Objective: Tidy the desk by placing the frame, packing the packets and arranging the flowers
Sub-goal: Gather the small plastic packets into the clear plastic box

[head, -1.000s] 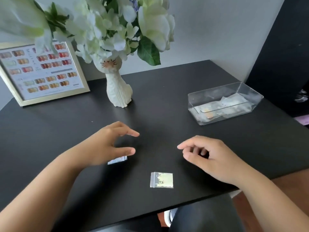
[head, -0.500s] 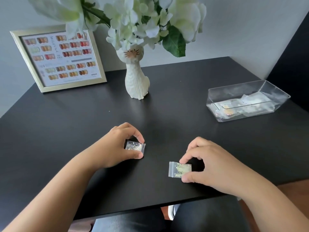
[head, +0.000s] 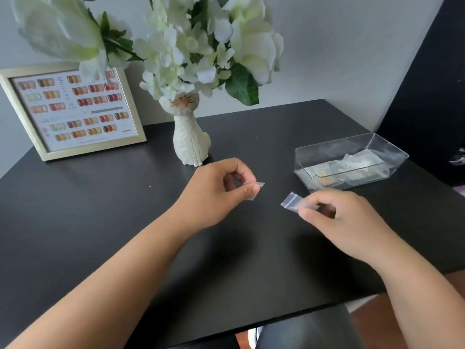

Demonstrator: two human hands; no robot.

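My left hand [head: 216, 190] pinches a small clear packet [head: 257, 189] above the middle of the black desk [head: 100, 210]. A second clear packet [head: 292, 202] is held by its edge in my right hand [head: 339, 220], just left of the clear plastic box [head: 382, 152]. That box holds several packets. White flowers [head: 191, 46] stand in a white cat-shaped vase [head: 190, 139] at the back centre. A gold-edged frame [head: 73, 109] with a nail colour chart leans upright at the back left.
A grey wall runs behind the desk. A dark panel [head: 427, 84] rises at the right. The desk's front edge lies near my body, with a dark seat [head: 302, 328] and wooden floor [head: 392, 318] below it.
Both hands have lifted their packets off the desk and moved them up and to the right, toward the plastic box. The view has shifted left and closer.
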